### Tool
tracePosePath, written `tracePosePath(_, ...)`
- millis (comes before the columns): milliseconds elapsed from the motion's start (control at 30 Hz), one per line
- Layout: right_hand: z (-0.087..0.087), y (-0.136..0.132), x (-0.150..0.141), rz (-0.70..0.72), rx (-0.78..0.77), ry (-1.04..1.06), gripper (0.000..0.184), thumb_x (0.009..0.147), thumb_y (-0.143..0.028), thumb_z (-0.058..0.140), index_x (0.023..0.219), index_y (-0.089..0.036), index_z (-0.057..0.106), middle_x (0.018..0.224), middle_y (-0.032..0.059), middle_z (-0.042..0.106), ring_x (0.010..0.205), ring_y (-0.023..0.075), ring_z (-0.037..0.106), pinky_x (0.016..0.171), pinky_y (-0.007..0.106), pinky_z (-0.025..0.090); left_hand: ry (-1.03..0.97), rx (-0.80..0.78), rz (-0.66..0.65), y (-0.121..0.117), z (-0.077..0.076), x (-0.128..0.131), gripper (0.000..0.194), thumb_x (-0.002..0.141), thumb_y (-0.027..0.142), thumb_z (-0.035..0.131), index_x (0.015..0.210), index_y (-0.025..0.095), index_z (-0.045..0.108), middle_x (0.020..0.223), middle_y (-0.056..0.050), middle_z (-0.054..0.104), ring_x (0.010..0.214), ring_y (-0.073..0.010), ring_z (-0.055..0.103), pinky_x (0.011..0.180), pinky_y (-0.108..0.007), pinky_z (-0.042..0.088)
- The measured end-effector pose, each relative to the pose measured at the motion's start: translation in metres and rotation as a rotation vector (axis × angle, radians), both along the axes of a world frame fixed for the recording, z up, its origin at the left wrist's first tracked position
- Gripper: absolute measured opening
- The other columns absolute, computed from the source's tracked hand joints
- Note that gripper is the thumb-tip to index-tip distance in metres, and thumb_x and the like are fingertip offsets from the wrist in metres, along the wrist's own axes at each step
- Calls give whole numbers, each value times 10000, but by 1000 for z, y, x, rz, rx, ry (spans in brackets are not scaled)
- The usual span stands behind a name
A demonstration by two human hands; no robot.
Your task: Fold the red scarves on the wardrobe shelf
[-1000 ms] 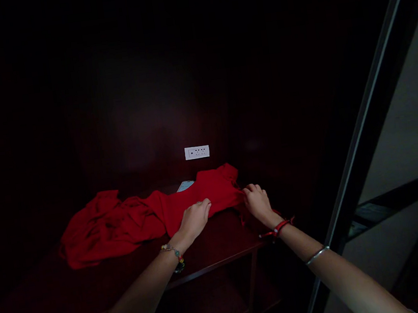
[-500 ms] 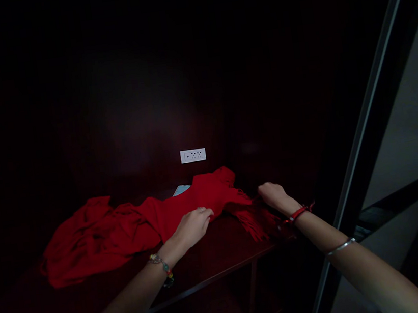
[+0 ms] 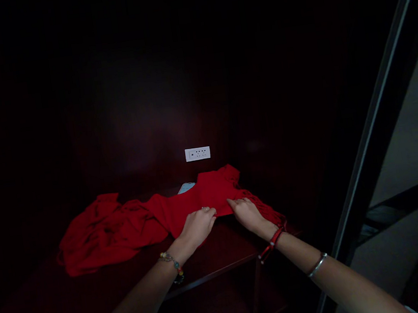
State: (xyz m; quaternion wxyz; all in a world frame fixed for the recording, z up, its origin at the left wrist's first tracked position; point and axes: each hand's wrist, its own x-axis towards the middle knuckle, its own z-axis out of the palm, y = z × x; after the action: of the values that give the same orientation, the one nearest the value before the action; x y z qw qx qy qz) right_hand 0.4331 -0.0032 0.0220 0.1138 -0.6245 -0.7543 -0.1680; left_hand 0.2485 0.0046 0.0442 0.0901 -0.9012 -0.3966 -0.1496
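A red fringed scarf (image 3: 177, 209) lies stretched along a dark wooden shelf (image 3: 221, 252), bunched at its left end and flatter toward the right. My left hand (image 3: 199, 223) is closed on the scarf's near edge, with a ring on one finger. Just to its right, my right hand (image 3: 246, 213) pinches the same near edge. The fringe shows behind and to the right of my right hand. The fingertips of both hands are partly hidden.
Behind the scarf lies a pale flat object (image 3: 186, 187), partly covered by it. A white socket plate (image 3: 197, 154) is on the dark back wall. A metal-edged frame (image 3: 374, 99) slants down the right side. Below the shelf is a darker compartment (image 3: 213, 305).
My right hand has moved left from the fringe end to the scarf's near edge, beside my left hand. The near edge is now straighter there. The view has shifted slightly.
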Motion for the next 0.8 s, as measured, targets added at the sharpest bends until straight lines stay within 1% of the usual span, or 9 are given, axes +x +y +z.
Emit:
tracePosePath(67, 17, 8, 21, -52, 0, -40, 323, 781, -51, 373, 1056, -118, 528, 885, 127, 644, 844, 200, 591, 785, 292, 374, 61, -7, 118, -3, -2, -4, 224, 841, 144, 355, 951, 164, 549, 967, -77, 593, 869, -177, 566, 740, -274, 433)
tracePosePath(133, 35, 15, 46, -58, -8, -44, 326, 781, -64, 370, 1061, -140, 520, 879, 110, 648, 825, 193, 601, 716, 258, 393, 70, -31, 216, -8, -7, -3, 223, 831, 150, 367, 957, 149, 551, 966, -86, 590, 872, -184, 561, 752, -284, 433)
tracePosePath(233, 60, 24, 73, -120, -40, -27, 365, 779, -69, 357, 1093, -167, 514, 927, 108, 642, 849, 191, 603, 657, 231, 400, -7, 0, 283, -15, -17, 10, 305, 843, 322, 391, 1053, 141, 518, 1047, -119, 555, 942, -225, 526, 786, -332, 424)
tracePosePath(333, 71, 28, 83, -127, -68, -74, 381, 773, -70, 367, 1102, -178, 523, 954, 104, 639, 872, 191, 599, 663, 228, 403, -27, -19, 356, -16, -30, 21, 513, 783, 470, 457, 1189, 157, 433, 1219, -158, 442, 1066, -303, 434, 826, -436, 388)
tracePosePath(467, 62, 23, 85, -37, -77, -228, 356, 784, -72, 386, 1083, -193, 537, 940, 92, 648, 861, 188, 604, 713, 255, 401, -12, -97, 521, 5, -47, 5, 540, 789, 439, 454, 1260, 193, 362, 1304, -160, 347, 1158, -369, 319, 839, -544, 331)
tracePosePath(567, 49, 22, 91, -24, -90, -312, 275, 800, -87, 393, 983, -175, 578, 906, 100, 656, 857, 197, 607, 754, 289, 390, -23, -53, 563, 24, -55, -27, 478, 824, 337, 418, 1261, 156, 349, 1272, -178, 369, 1167, -343, 328, 869, -491, 340)
tracePosePath(633, 41, 24, 98, -77, -101, -331, 244, 808, -96, 393, 933, -160, 591, 893, 112, 658, 851, 206, 611, 756, 306, 388, 18, -29, 495, 33, -54, -51, 420, 815, 167, 393, 1234, 142, 367, 1235, -174, 399, 1124, -278, 401, 853, -392, 385)
tracePosePath(700, 34, 28, 105, -134, -113, -339, 238, 809, -98, 391, 919, -148, 597, 891, 125, 657, 848, 213, 613, 750, 314, 388, 61, 8, 374, 39, -47, -76, 451, 762, 25, 349, 1188, 161, 403, 1223, -143, 404, 1052, -217, 466, 806, -314, 418)
tracePosePath(800, 25, 33, 113, -170, -126, -337, 244, 803, -91, 389, 905, -134, 606, 871, 136, 659, 833, 224, 616, 735, 321, 393, 22, 120, 223, 44, -23, -115, 419, 721, -9, 334, 1071, 176, 472, 1163, -94, 435, 921, -166, 520, 766, -270, 428)
